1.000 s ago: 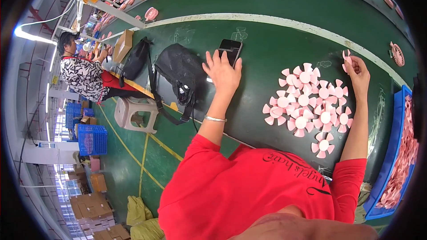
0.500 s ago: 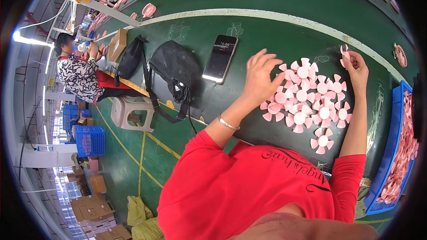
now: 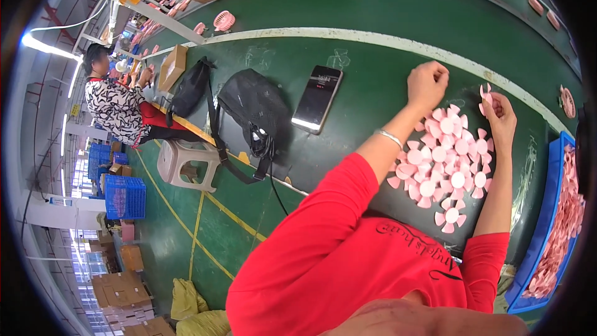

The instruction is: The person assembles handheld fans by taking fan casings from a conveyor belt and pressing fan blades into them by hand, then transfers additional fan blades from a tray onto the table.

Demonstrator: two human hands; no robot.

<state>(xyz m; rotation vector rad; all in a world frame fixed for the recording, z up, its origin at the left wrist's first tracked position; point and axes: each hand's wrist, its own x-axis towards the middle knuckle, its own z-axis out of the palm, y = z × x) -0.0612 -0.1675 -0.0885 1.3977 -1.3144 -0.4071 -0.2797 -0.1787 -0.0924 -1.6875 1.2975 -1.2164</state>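
Displaced since the earlier frames: the left hand (image 3: 428, 87), then over the phone and next beside the near-left part of the pile, has crossed to the pile's far side; the right hand (image 3: 501, 118) is almost unmoved. Right grip: fingertips pinched on one pink impeller (image 3: 485, 97), held off the pile. Seen nearly edge-on, this piece juts from the fingertips away from the person and slightly left, its longer visible dimension running away from the body. Left grip: to the left of the right grip and slightly farther out, a short gap between; fingers curled, and whether they hold anything cannot be told. The right hand alone touches the raised impeller. Nearer the body and left of the right grip: the pile of pink impellers (image 3: 439, 154), overlapping on the table (image 3: 360, 96). Farther left: the phone (image 3: 318, 96). Right and nearer the body: the blue bin (image 3: 542, 230) of pink parts.
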